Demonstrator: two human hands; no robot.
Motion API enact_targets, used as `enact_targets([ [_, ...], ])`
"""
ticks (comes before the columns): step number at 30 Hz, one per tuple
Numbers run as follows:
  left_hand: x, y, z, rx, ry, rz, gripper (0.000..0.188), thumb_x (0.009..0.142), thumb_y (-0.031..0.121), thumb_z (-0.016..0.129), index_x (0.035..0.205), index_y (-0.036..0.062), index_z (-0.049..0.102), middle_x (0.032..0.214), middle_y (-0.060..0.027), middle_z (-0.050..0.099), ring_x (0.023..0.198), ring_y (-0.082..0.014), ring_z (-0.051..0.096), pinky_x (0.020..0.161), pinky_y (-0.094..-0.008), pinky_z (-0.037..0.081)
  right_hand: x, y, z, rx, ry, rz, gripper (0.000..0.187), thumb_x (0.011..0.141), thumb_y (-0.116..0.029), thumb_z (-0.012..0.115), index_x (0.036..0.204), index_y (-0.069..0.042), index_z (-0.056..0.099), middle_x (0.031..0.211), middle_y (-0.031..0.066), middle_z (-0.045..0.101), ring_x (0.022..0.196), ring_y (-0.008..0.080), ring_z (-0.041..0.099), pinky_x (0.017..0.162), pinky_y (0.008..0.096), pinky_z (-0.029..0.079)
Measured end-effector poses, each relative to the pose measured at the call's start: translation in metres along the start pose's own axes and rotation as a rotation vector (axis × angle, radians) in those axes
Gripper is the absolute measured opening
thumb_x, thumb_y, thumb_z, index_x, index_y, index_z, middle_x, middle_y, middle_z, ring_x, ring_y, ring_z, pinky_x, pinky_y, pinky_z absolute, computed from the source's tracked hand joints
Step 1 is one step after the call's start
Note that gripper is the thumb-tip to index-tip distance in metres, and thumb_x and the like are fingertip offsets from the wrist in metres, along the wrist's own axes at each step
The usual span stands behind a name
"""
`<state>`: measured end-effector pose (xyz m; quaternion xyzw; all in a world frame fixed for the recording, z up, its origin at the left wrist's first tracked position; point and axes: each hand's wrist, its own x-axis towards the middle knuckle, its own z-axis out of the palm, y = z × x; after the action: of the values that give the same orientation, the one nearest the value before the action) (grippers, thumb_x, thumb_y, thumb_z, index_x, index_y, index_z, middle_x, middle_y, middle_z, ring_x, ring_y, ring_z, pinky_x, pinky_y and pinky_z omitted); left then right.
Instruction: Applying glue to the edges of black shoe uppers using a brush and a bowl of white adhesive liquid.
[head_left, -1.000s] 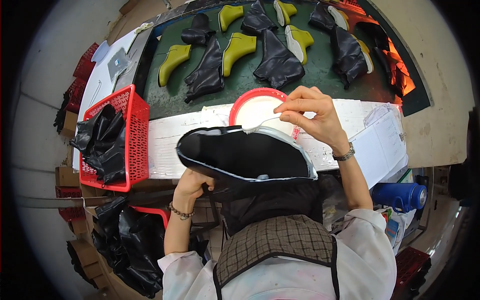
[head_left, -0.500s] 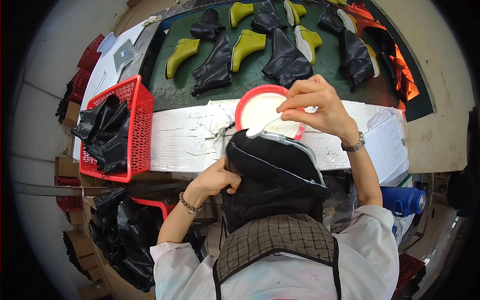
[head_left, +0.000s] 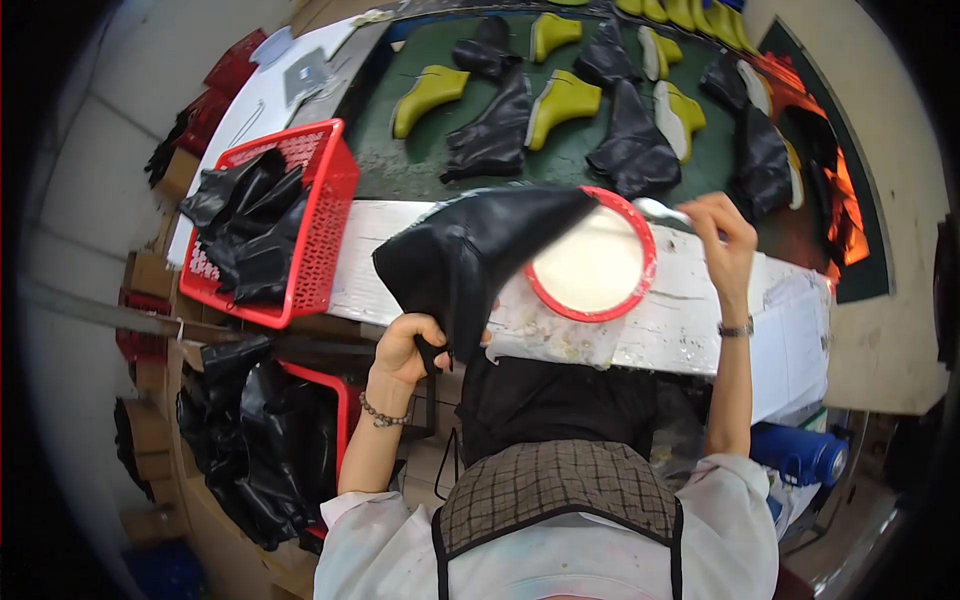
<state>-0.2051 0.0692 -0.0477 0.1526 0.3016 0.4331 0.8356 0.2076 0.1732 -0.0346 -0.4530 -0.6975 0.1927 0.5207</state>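
Left fingers: gripping black boot upper
Right fingers: pinching white brush
Narrow end: points right, toward red bowl
Long axis: rising rightward

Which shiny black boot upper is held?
The shiny black boot upper in the left hand; others lie on the green tabletop or in red plastic baskets.

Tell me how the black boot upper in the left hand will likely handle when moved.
The black boot upper probably bends easily, since creases run down toward the left hand. It seems fairly light for its size: that one hand appears to hold it by its lower end. Its sheen suggests it may be somewhat slippery.
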Motion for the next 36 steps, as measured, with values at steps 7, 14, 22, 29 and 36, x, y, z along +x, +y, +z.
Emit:
enact_targets([
  [7,0.000,0.015,-0.021,-0.227,0.029,0.243,0.085,0.072,-0.007,0.047,0.154,-0.0097,0.027,0.155,-0.0266,0.040,0.128,-0.0418,0.059,0.069,-0.0314,0.067,-0.089,0.081,0.012,-0.053,0.003,0.301,0.019,0.098,-0.010,0.068,0.083,0.002,0.072,0.073,-0.0002,0.065,0.068,0.0072,0.054,0.063,0.0240,0.043],
  [14,0.053,0.067,-0.042,-0.144,0.417,0.425,0.008,0.079,-0.005,0.062,0.073,-0.0013,0.063,0.088,-0.0139,0.068,0.076,-0.0281,0.068,0.074,-0.0396,0.063,-0.109,0.076,0.047,0.151,0.294,0.482,0.010,0.103,-0.010,0.060,0.109,-0.002,0.060,0.080,-0.0027,0.059,0.067,0.0037,0.049,0.058,0.0200,0.039],
  [22,0.202,0.224,-0.079,-0.039,0.320,0.622,0.014,0.082,-0.013,0.061,0.072,-0.0027,0.060,0.084,-0.0096,0.063,0.076,-0.0229,0.065,0.081,-0.0435,0.066,-0.110,0.079,0.050,0.167,0.285,0.529,0.010,0.108,-0.013,0.051,0.102,-0.005,0.052,0.074,-0.0039,0.048,0.066,0.0036,0.043,0.056,0.0204,0.035],
  [29,0.337,0.330,-0.111,-0.002,0.439,0.819,0.011,0.080,-0.016,0.063,0.087,-0.0086,0.059,0.096,-0.0170,0.064,0.083,-0.0337,0.069,0.080,-0.0424,0.067,-0.116,0.079,0.049,-0.012,0.287,0.632,0.015,0.110,-0.016,0.044,0.100,-0.005,0.047,0.071,0.0007,0.051,0.063,0.0080,0.048,0.056,0.0241,0.039],
  [36,0.364,0.431,-0.233,0.455,0.517,1.068,0.012,0.083,-0.010,0.065,0.095,-0.0075,0.063,0.098,-0.0164,0.067,0.085,-0.0333,0.070,0.075,-0.0443,0.063,-0.109,0.083,0.056,-0.023,0.197,0.628,0.025,0.111,-0.020,0.040,0.091,-0.005,0.044,0.069,0.0021,0.047,0.062,0.0108,0.045,0.056,0.0280,0.037],
])
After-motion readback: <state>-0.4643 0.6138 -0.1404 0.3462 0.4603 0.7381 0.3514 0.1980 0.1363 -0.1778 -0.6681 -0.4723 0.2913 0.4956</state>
